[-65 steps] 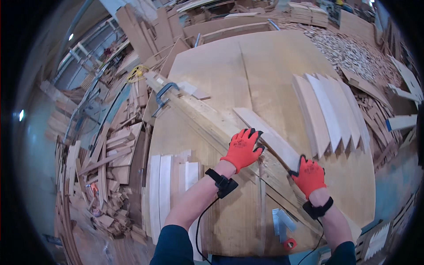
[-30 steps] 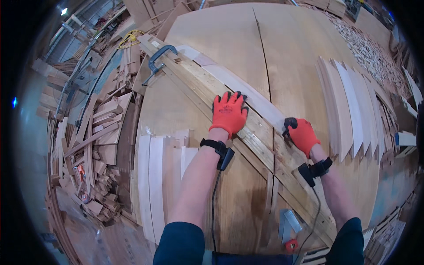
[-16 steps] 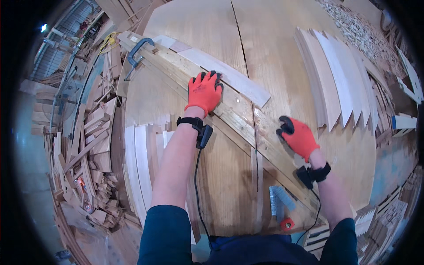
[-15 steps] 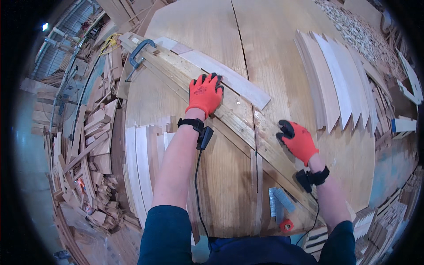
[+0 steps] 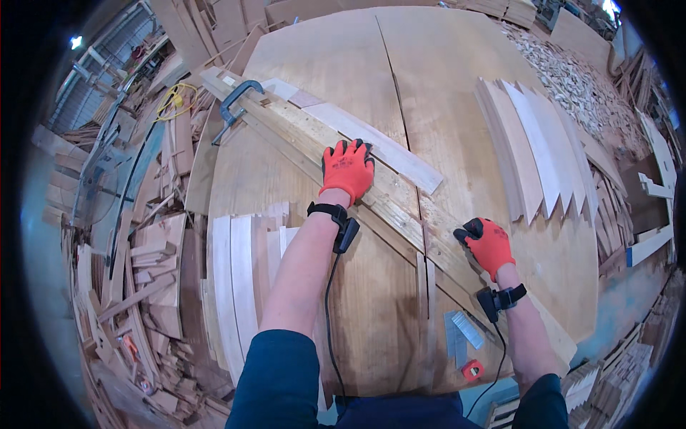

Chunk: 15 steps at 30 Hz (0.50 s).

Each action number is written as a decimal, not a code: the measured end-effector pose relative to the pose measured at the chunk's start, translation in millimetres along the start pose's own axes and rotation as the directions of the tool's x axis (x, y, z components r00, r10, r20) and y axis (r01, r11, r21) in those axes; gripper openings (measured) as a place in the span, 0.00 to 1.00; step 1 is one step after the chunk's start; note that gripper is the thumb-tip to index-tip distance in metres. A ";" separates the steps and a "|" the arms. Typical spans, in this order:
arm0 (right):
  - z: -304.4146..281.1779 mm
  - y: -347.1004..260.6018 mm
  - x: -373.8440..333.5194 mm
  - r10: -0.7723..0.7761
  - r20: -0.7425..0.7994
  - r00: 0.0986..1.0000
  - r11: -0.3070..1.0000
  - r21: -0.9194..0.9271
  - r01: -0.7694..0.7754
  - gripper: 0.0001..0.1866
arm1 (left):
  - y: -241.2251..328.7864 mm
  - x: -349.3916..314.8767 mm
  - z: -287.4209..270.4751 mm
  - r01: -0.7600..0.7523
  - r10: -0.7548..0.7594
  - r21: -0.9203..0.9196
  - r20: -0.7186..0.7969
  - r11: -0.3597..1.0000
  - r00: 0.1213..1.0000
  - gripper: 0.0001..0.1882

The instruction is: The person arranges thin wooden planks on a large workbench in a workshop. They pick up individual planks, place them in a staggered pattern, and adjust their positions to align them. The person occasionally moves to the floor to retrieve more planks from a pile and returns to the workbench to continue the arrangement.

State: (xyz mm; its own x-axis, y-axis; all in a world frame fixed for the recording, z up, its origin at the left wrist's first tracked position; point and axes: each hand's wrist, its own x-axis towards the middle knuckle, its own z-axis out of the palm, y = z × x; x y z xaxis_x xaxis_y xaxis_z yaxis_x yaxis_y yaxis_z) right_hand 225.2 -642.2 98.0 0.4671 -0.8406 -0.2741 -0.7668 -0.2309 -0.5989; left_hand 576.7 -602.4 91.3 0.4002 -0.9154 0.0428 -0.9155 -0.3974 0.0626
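Observation:
My left hand (image 5: 347,171), in a red glove with dark fingertips, lies palm down across a long wooden board (image 5: 300,125) set diagonally on the table. Its fingers stretch out toward a pale board strip (image 5: 407,162) along the far edge. Beside the lower right part of the long board is my right hand (image 5: 488,247), gloved alike, its fingers curled in; whatever they may hold is hidden. A blue C-clamp (image 5: 230,107) sits over the board's far left end. Near the table's front lie silver strips of staples (image 5: 464,332) and a small red tape measure (image 5: 472,370).
Curved pale boards (image 5: 532,150) with pointed ends stand in a row at the right. More cut boards (image 5: 243,279) are stacked at the left. Wood offcuts (image 5: 146,286) heap beyond the table's left side. A narrow gap (image 5: 396,86) runs across the wooden tabletop (image 5: 321,50).
The view has shifted a little, so the table and boards sit slightly lower. My left hand stays on the long board; my right hand's fingers are more tightly curled.

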 end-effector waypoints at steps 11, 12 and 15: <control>-11.9 -18.9 127.0 0.027 -0.076 0.997 0.988 -0.151 -0.038 0.18 | -15.8 128.7 -1.2 0.025 -0.023 -0.024 0.093 0.999 0.995 0.28; -13.8 -25.2 135.4 0.040 -0.062 0.997 0.988 -0.146 -0.049 0.18 | -19.1 136.6 -0.6 0.032 -0.029 -0.025 0.099 0.999 0.995 0.28; -20.8 -30.6 156.9 0.066 -0.043 0.997 0.992 -0.103 -0.071 0.18 | -21.8 161.9 -0.1 0.015 -0.013 -0.025 0.100 1.000 0.995 0.29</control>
State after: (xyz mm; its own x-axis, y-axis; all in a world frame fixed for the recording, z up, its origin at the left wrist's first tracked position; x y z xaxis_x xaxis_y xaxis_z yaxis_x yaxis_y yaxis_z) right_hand 312.8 -777.3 89.0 0.3956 -0.8746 -0.2804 -0.8390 -0.2200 -0.4976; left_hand 661.4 -741.9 96.9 0.4060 -0.9120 -0.0577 -0.9080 -0.4098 0.0877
